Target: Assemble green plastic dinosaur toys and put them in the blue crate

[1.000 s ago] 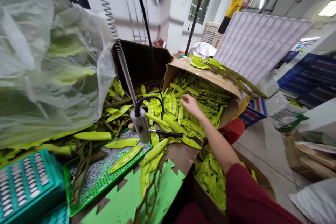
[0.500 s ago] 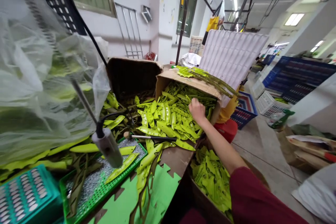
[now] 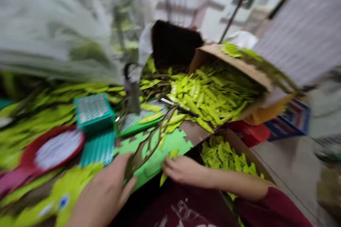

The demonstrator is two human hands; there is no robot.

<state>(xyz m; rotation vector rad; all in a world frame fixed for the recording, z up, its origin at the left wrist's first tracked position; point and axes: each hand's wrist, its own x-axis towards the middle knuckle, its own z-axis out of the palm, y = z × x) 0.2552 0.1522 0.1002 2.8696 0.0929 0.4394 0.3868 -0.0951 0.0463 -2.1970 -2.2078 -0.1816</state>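
Right hand pinching a yellow-green piece at the near edge of the green mat; left hand, thumb parted from fingers, beside a brown strip, grip unclear

The piece is yellow-green, slim and flat-looking, narrowing below. It tilts in the right hand, pinched by the fingers, its ends showing above and below them at the mat's near edge. The strip is olive-brown, long, curved and branching; it slants across the mat, its broad lower end between the left hand's thumb and fingers, blurred.
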